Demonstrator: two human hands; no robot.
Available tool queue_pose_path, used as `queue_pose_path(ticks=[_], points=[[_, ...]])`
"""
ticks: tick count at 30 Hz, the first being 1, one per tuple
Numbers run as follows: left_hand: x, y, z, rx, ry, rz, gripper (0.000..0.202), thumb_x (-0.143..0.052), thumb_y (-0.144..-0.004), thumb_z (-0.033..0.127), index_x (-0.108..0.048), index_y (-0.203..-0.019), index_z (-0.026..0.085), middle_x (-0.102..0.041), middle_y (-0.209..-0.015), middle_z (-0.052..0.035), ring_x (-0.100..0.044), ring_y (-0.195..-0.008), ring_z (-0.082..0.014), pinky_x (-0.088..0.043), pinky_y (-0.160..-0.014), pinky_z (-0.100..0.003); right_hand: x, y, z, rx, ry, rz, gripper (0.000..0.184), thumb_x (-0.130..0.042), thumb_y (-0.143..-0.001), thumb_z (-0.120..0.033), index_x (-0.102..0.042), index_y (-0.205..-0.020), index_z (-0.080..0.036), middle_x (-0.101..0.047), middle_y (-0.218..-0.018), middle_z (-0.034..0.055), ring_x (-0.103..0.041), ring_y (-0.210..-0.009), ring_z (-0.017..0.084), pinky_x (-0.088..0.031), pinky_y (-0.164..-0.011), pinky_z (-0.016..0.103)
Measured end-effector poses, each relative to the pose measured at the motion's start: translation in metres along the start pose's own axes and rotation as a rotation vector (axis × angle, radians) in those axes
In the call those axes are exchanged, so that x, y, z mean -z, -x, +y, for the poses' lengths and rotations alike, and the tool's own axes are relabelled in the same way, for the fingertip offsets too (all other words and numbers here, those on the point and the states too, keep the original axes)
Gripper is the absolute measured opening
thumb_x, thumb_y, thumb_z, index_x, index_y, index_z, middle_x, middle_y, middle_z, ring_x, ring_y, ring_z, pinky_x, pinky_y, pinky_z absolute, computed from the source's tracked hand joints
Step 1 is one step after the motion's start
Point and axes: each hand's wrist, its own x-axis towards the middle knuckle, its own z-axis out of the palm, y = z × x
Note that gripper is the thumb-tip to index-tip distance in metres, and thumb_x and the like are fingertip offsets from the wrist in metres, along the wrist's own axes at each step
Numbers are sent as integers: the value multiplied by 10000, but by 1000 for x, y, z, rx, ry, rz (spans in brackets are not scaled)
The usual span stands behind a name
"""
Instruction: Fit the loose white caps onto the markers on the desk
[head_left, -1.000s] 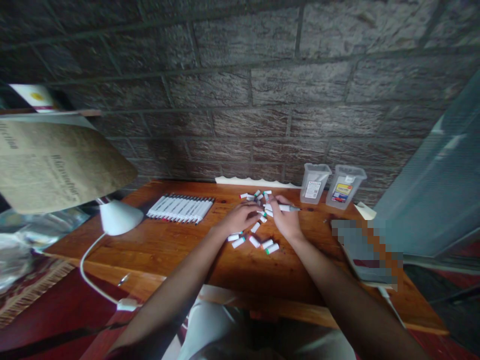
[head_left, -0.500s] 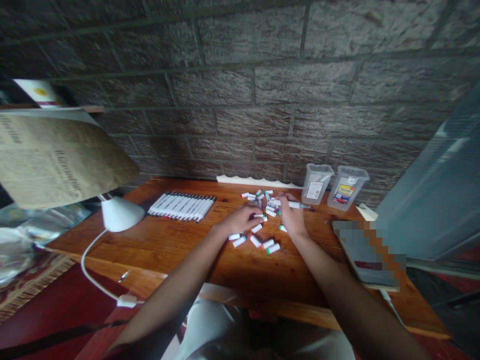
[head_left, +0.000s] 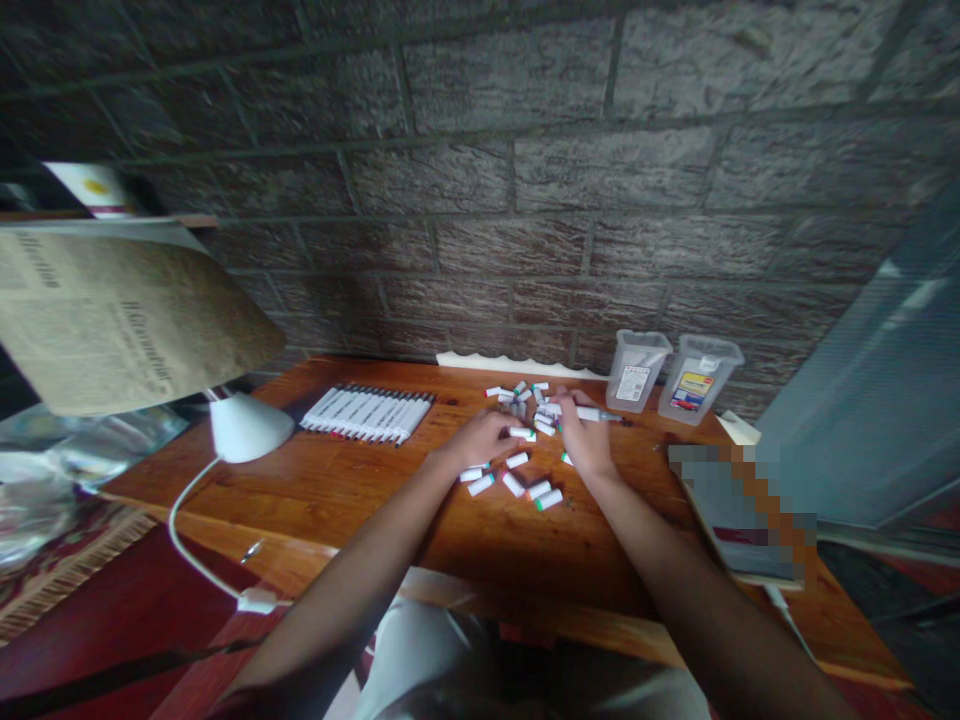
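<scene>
My right hand (head_left: pixel 586 438) pinches a white marker (head_left: pixel 598 413) between thumb and fingers, near the rear edge of the wooden bench (head_left: pixel 375 490), its tip pointing right. My left hand (head_left: pixel 486 438) lies with fingers pressed together, fingertips (head_left: pixel 508 430) touching a white marker cap (head_left: pixel 523 434); I cannot tell whether that cap is gripped. Loose caps (head_left: pixel 514 484) lie scattered around both hands, with a row of markers (head_left: pixel 367 415) to the left and two clear plastic tubs (head_left: pixel 638 371) to the right.
</scene>
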Motion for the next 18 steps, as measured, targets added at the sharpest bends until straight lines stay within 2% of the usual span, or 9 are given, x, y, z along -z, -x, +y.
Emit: queue_pose_path(ticks=[7, 13, 18], points=[[-1, 1, 0, 16, -9, 6, 216, -627, -869, 280, -730, -1040, 197, -727, -985, -37, -651, -869, -164, -451, -791, -226, 0, 0, 2, 7, -12, -18, 287, -519, -847, -404, -620, -682, -192, -638, -680, 1, -563, -695, 148, -410, -665, 242], [-4, 0, -2, 47, 46, 15, 249, -663, -834, 253, -707, -1063, 166, -710, -942, -52, -630, -792, -146, -449, -714, -213, -1, 0, 3, 28, 13, -28, 319, -508, -860, -436, -609, -682, -191, -631, -673, -1, -547, -670, 142, -402, -655, 241], [-7, -1, -6, 2, 74, 6, 250, -660, -835, 248, -692, -1069, 165, -696, -936, -47, -612, -775, -131, -441, -691, -198, 0, 2, 3, 59, 86, -47, 317, -500, -875, -438, -616, -713, -192, -645, -709, 4, -575, -704, 147, -409, -686, 245]])
